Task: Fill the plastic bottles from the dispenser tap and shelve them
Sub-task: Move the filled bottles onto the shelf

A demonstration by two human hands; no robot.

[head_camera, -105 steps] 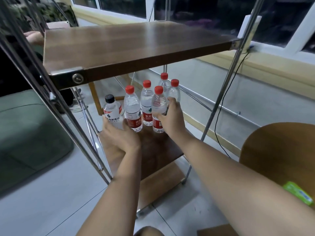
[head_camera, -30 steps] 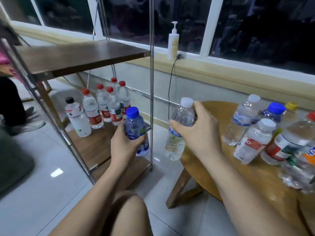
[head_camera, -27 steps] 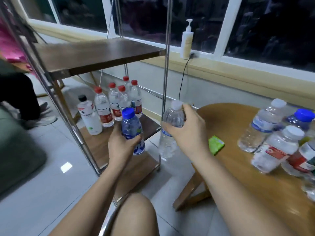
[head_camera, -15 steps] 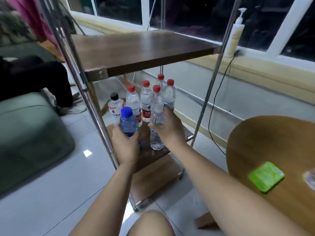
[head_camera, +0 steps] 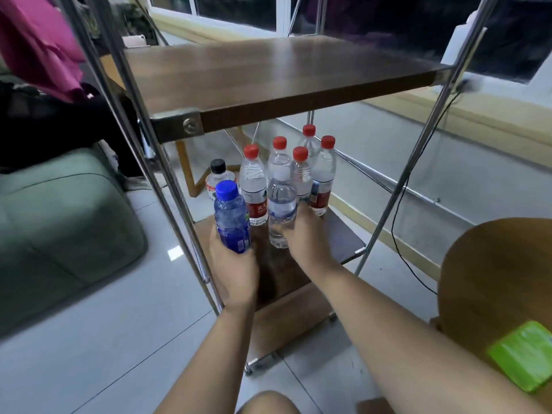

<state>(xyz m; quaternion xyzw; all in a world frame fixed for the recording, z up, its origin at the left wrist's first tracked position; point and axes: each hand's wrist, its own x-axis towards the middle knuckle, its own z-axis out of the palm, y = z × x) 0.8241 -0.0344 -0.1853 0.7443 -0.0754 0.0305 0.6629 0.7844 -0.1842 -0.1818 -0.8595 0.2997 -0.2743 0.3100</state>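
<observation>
Gripping a blue bottle [head_camera: 231, 218] around its lower half, the left hand [head_camera: 234, 264] holds it just left of centre, over the lower shelf's [head_camera: 337, 237] left side. Beside it, the right hand [head_camera: 304, 234] clasps a white-capped clear bottle [head_camera: 280, 210], close against the red-capped bottles [head_camera: 324, 177] behind. Setting both bases flat before letting go should avoid toppling that row.
</observation>
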